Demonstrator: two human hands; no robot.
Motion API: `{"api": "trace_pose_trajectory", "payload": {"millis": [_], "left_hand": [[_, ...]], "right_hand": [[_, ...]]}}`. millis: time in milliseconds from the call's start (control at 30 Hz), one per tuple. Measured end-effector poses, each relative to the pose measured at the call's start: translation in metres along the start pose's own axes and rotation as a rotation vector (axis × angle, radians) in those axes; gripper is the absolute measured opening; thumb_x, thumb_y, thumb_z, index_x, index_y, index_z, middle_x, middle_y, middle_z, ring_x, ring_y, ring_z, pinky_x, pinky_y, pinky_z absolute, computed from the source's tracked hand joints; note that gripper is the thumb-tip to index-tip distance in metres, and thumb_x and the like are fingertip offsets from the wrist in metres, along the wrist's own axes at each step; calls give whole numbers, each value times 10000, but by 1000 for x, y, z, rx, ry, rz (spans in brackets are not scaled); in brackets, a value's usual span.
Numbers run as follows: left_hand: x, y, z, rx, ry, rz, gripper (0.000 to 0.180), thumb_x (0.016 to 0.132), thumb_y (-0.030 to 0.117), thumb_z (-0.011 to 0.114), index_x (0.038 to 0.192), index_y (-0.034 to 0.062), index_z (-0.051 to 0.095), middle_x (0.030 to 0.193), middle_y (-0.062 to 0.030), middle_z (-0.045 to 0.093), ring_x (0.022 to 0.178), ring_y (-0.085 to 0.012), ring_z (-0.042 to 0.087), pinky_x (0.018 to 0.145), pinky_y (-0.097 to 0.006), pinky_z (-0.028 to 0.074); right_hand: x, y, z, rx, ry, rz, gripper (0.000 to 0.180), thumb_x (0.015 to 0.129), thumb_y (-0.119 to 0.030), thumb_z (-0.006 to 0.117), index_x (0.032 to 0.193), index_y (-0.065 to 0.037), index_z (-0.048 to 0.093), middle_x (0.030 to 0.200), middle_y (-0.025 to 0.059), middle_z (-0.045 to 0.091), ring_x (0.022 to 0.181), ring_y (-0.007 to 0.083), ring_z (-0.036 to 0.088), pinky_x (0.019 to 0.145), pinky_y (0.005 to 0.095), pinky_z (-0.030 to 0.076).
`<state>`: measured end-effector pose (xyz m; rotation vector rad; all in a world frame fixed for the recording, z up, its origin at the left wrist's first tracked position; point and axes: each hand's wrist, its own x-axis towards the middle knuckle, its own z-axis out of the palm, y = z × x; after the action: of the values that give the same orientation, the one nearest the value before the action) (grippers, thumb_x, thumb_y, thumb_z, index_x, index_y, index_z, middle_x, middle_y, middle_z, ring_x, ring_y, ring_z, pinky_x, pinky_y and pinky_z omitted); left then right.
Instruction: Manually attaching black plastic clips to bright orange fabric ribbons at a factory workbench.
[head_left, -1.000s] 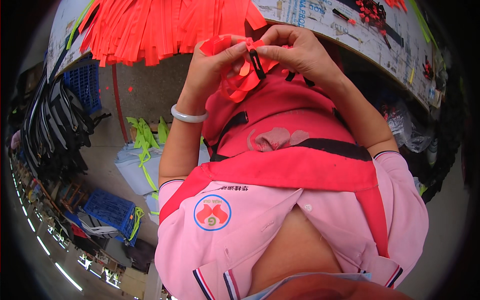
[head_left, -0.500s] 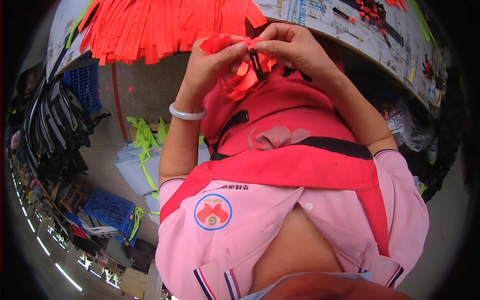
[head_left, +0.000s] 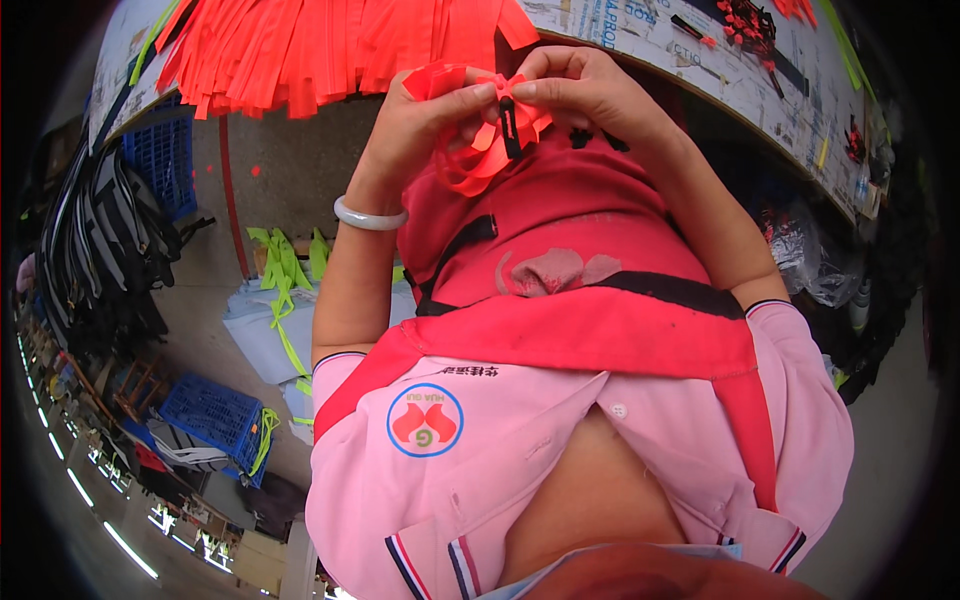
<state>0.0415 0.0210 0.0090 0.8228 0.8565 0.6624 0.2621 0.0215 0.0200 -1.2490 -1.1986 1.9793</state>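
Note:
In front of my red apron (head_left: 580,225), both hands meet at the near edge of the worktable. My left hand (head_left: 430,115) is closed round an orange-red ribbon strap (head_left: 470,175), whose loose loops hang below the fingers. Thumb tip to thumb tip with it, my right hand (head_left: 590,95) pinches a small red piece (head_left: 503,86) at the strap. A narrow black loop (head_left: 510,130) dangles from that spot. The fingers partly hide how the piece, strap and loop join.
A thick row of orange-red straps (head_left: 290,55) hangs over the table edge. On the worktable (head_left: 690,75) to the right lies a cluster of small red and black parts (head_left: 748,28). Blue crates (head_left: 215,410), black straps (head_left: 105,240) and yellow-green strips (head_left: 280,260) are at the left.
The black loop has swung slightly and now appears narrower, hanging more upright. Both hands keep their pinch in nearly the same place.

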Motion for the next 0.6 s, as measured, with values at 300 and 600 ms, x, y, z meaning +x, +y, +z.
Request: {"api": "trace_pose_trajectory", "payload": {"millis": [300,600], "left_hand": [[-2,-2,0,-46,-39,-11,161,863,142,658,936,-1,672,720,-10,624,565,-49,516,445,-187,342],[0,-17,17,35,142,223,137,869,93,659,945,-19,680,681,-4,615,536,-47,519,454,-191,378]], "right_hand": [[-4,-7,6,-81,35,-32,169,853,-202,690,901,-46,647,665,-26,586,495,8,429,430,175,303],[-4,4,27,50,248,-302,197,908,-195,648,967,-7,660,773,-3,632,670,33,563,580,176,458]]}}
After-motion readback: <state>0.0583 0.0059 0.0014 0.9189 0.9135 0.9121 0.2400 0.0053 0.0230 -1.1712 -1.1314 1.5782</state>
